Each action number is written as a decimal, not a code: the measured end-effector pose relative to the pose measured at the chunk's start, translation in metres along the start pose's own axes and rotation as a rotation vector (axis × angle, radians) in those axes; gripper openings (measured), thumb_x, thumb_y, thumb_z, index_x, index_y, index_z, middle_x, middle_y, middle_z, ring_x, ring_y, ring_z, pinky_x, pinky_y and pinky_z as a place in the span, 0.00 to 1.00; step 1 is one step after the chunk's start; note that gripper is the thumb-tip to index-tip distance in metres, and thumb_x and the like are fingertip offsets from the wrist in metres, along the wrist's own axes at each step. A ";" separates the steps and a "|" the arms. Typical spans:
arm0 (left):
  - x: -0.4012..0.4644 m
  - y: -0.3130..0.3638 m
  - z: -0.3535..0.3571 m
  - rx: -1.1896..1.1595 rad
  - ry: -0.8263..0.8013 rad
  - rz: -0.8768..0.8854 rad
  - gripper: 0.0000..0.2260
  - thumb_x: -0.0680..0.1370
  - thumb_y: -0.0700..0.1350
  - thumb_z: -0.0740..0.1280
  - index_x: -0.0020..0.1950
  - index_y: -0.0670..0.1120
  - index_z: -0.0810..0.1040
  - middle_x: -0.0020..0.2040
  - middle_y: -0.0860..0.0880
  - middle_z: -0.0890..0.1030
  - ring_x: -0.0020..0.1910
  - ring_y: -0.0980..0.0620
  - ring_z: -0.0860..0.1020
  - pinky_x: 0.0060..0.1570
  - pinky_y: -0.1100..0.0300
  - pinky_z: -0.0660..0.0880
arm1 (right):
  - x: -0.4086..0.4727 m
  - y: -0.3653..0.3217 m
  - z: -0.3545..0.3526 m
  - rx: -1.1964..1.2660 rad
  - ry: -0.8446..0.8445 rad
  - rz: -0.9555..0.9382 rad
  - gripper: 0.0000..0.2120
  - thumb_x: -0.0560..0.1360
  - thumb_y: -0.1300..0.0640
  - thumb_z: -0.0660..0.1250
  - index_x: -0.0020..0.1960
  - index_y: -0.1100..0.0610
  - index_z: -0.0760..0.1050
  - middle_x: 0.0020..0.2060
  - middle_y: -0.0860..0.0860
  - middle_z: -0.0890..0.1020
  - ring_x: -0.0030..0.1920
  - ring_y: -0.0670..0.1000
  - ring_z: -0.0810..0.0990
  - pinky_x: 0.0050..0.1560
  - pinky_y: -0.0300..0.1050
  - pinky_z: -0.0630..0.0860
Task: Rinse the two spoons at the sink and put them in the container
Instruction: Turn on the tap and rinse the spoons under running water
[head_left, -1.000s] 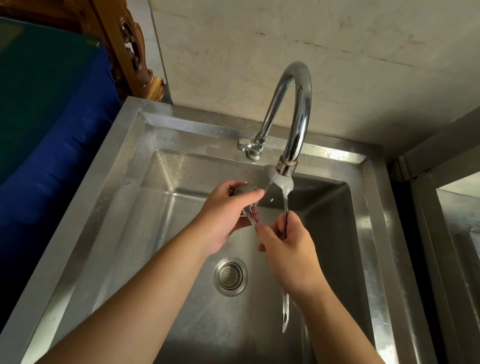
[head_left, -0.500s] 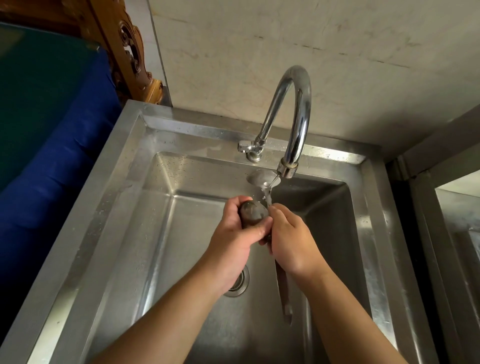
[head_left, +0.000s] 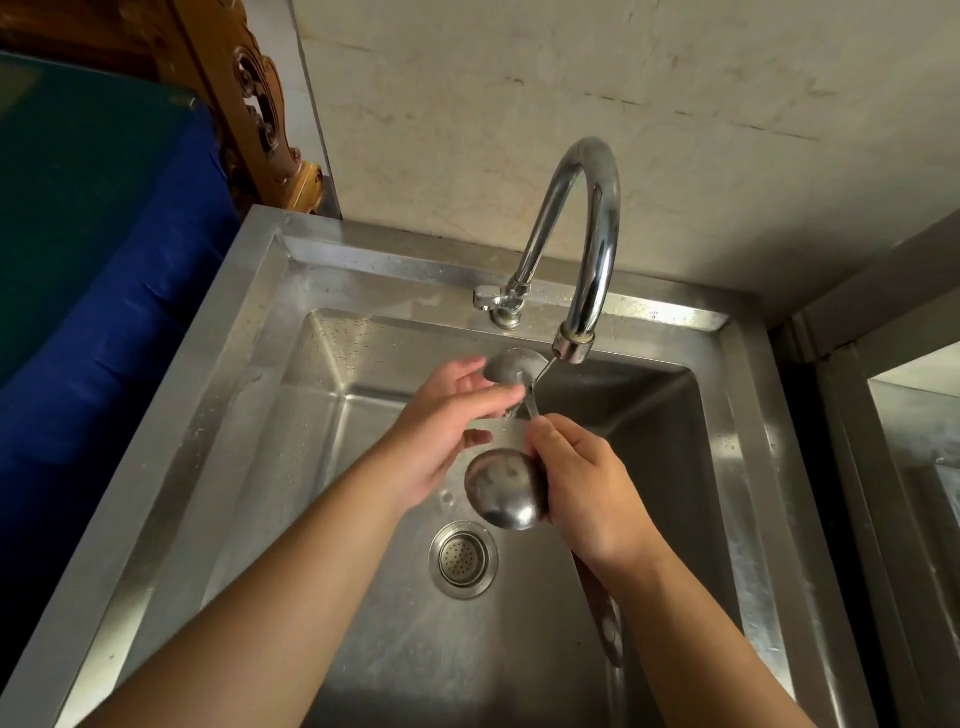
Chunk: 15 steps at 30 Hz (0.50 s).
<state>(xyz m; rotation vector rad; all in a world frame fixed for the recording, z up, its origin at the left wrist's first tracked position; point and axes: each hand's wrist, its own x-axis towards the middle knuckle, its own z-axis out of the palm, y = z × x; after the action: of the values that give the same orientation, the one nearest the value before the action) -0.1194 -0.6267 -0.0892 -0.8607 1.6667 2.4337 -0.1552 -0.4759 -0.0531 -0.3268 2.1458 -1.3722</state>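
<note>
Far spoon (head_left: 515, 367): bowl up, just left of the tap outlet, back of bowl facing camera. Handle runs down and nearward into the right hand (head_left: 587, 486); long axis roughly far-to-near, slightly tilted.
Near spoon (head_left: 506, 490): bowl at the near-left side of the right hand, convex back up, above the basin floor and just far of the drain (head_left: 463, 559). Handle direction uncertain; a thin metal strip emerges near of the right wrist, running nearward along the right of the basin.
Right hand: fingers curled shut around the handles, thumb on top. Which handle belongs to which bowl: cannot tell.
Left hand (head_left: 447, 431): fingers loosely together, thumb and fingertips at the far spoon's neck, touching it; palm partly open, no firm clamp seen.
Tap (head_left: 589, 249): arched spout, outlet just right of the far bowl. Water flow faint, hard to confirm.
Sink (head_left: 249, 364): basin open to the left and near of the hands; right wall closer to the right hand. Rim flat all round. Wall behind, blue cloth (head_left: 104, 312) left of the sink.
</note>
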 end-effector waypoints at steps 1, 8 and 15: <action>0.003 0.003 0.001 0.041 -0.067 0.003 0.37 0.65 0.52 0.79 0.72 0.50 0.72 0.54 0.50 0.82 0.53 0.52 0.81 0.52 0.52 0.75 | 0.000 0.000 0.001 -0.008 -0.002 -0.009 0.22 0.83 0.52 0.58 0.29 0.48 0.70 0.24 0.41 0.72 0.29 0.42 0.69 0.33 0.38 0.67; 0.024 -0.003 0.014 0.145 0.044 0.111 0.33 0.55 0.54 0.83 0.59 0.52 0.81 0.51 0.53 0.87 0.49 0.57 0.85 0.49 0.64 0.79 | -0.008 0.011 0.005 0.018 0.024 -0.052 0.19 0.84 0.51 0.57 0.35 0.51 0.71 0.27 0.42 0.71 0.30 0.42 0.68 0.31 0.34 0.68; 0.028 -0.013 0.030 0.095 0.257 0.142 0.26 0.56 0.59 0.82 0.51 0.56 0.80 0.46 0.56 0.86 0.39 0.66 0.83 0.36 0.73 0.76 | -0.018 0.032 0.009 0.061 -0.037 -0.095 0.19 0.85 0.49 0.56 0.38 0.58 0.67 0.30 0.44 0.70 0.33 0.44 0.67 0.36 0.38 0.68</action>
<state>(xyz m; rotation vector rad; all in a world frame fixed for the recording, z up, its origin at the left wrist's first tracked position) -0.1512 -0.6019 -0.1057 -1.1172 1.9758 2.3930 -0.1317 -0.4598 -0.0785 -0.4310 2.0772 -1.4700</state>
